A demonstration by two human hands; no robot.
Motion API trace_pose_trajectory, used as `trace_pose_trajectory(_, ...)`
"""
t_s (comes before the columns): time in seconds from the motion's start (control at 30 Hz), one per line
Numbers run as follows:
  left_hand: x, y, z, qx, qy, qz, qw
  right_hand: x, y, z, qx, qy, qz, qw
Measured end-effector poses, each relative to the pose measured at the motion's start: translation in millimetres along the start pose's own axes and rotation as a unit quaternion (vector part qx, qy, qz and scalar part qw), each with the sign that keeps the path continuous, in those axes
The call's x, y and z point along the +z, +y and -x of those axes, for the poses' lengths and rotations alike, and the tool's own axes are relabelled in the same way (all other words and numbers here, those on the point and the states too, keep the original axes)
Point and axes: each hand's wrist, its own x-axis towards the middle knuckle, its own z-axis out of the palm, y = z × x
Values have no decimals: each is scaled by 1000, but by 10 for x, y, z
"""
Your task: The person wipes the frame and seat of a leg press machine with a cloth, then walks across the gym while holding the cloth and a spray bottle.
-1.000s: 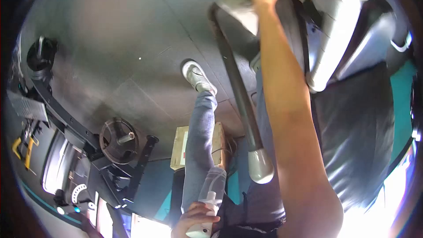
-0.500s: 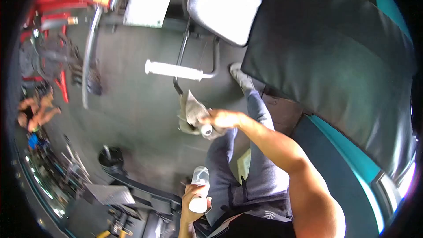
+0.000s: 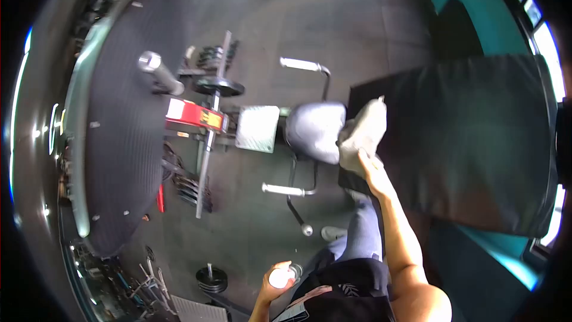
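Observation:
Clutched in my right hand (image 3: 372, 170) is a pale grey cloth (image 3: 368, 130), bunched up and stretched out over the near edge of a large black pad (image 3: 459, 143). The cloth overlaps the gap between that pad and a smaller grey padded seat (image 3: 316, 131). Lower down and to the left, my left hand (image 3: 271, 289) is closed around a bottle (image 3: 281, 277), its white end facing up at me. Part of the bottle's clear body shows beside the fingers. Below the seat are a white-gripped handle (image 3: 283, 189) and a bent bar with a round end (image 3: 307, 229).
A second white-gripped handle (image 3: 300, 64) stands beyond the seat. Left of the seat are a metal footplate (image 3: 257, 128), a red machine part (image 3: 190, 113) and a black weight plate (image 3: 219, 86). Stacked plates (image 3: 211, 279) sit at the lower left. A teal wall (image 3: 465, 12) runs along the right.
The cloth in my right hand has left the bar end by the lower handle and moved up and right to the black pad. My view has shifted; my left hand keeps the bottle.

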Motion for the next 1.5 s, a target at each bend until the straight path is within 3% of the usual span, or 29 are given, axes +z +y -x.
trace_pose_trajectory(0.03, -50, 72, 7, 2, 18, -8, 1000, 24, -52, -35, 56, 17, -203, 977)
trace_pose_trajectory(0.07, -73, 165, 13, 4, 36, -14, 999, 80, -303, -2, 49, -42, -320, 945)
trace_pose_trajectory(0.17, -113, 360, -81, 34, 94, 48, 994, 367, -1245, 112, 95, -173, -554, 808)
trace_pose_trajectory(0.2, -122, 338, -93, 38, 108, 70, 991, 442, -1334, 64, -58, -109, -126, 984)
trace_pose_trajectory(0.23, -109, 321, -62, 39, 120, 91, 988, 541, -1254, -26, -165, -85, 137, 973)
trace_pose_trajectory(0.27, -76, 334, -57, 37, 138, 149, 978, 642, -1177, -113, -256, -11, 384, 887)
trace_pose_trajectory(0.3, -73, 380, -63, 47, 159, 150, 975, 819, -1113, -205, -299, -8, 442, 846)
trace_pose_trajectory(0.43, 51, 504, 85, 48, 254, 185, 948, 1959, -2795, 470, -243, -80, 452, 854)
trace_pose_trajectory(0.47, 82, 545, 156, 36, 277, 190, 941, 2029, -2494, 221, -248, -106, 263, 926)
trace_pose_trajectory(0.5, 111, 557, 221, 22, 298, 195, 934, 2084, -2236, -11, -237, -129, 63, 961)
trace_pose_trajectory(0.57, 226, 465, 331, 6, 338, 216, 916, 2358, -2362, -161, -212, -186, -30, 959)
trace_pose_trajectory(0.63, 340, 465, 462, -19, 371, 234, 899, 2515, -3086, 47, -302, -426, -17, 853)
trace_pose_trajectory(0.67, 401, 371, 510, -17, 381, 230, 895, 2838, -3008, 189, -420, -311, 57, 851)
trace_pose_trajectory(0.7, 448, 337, 551, -26, 387, 238, 890, 3021, -3053, 220, -525, -240, 138, 805)
trace_pose_trajectory(0.77, 525, 308, 661, -46, 397, 252, 881, 3399, -3273, 182, -691, -100, 286, 656)
trace_pose_trajectory(0.9, 508, 587, 850, -101, 433, 261, 856, 4122, -3459, -957, -658, -198, 320, 652)
trace_pose_trajectory(0.93, 628, 143, 829, -78, 446, 270, 850, 4190, -3373, -1019, -637, -212, 352, 652)
trace_pose_trajectory(0.97, 550, 106, 748, -68, 449, 263, 851, 4206, -3361, -662, -535, -242, 420, 693)
trace_pose_trajectory(1.0, 502, 88, 660, -60, 451, 257, 853, 4317, -3185, -346, -642, -202, 313, 670)
trace_pose_trajectory(1.03, 514, 99, 634, -58, 449, 252, 855, 4334, -3044, -47, -716, -209, 349, 568)
trace_pose_trajectory(1.13, 459, 123, 629, -59, 442, 230, 865, 4350, -2325, 631, -738, -401, 327, 434)
trace_pose_trajectory(1.2, 343, 127, 653, -37, 439, 242, 864, 4265, -2197, 351, -503, -576, 193, 614)
trace_pose_trajectory(1.27, 188, 227, 718, -22, 449, 253, 857, 4127, -2120, -87, -204, -675, 33, 708)
trace_pose_trajectory(1.3, 144, 231, 737, -12, 454, 259, 852, 4184, -2529, -229, -346, -580, 254, 692)
trace_pose_trajectory(1.33, 134, 175, 762, -14, 455, 273, 847, 4242, -2937, -373, -453, -458, 465, 607)
trace_pose_trajectory(1.4, 91, 22, 818, -18, 452, 299, 840, 4311, -3212, -1657, -407, -304, 505, 698)
trace_pose_trajectory(1.43, 73, -55, 834, -15, 434, 309, 846, 4231, -3530, -1348, -424, -324, 482, 695)
trace_pose_trajectory(1.47, 64, -150, 850, -13, 414, 319, 853, 4125, -3608, -1482, -666, -340, 453, 485)
trace_pose_trajectory(1.5, 34, -241, 845, -7, 394, 328, 859, 4114, -3526, -1159, -675, -305, 454, 495)
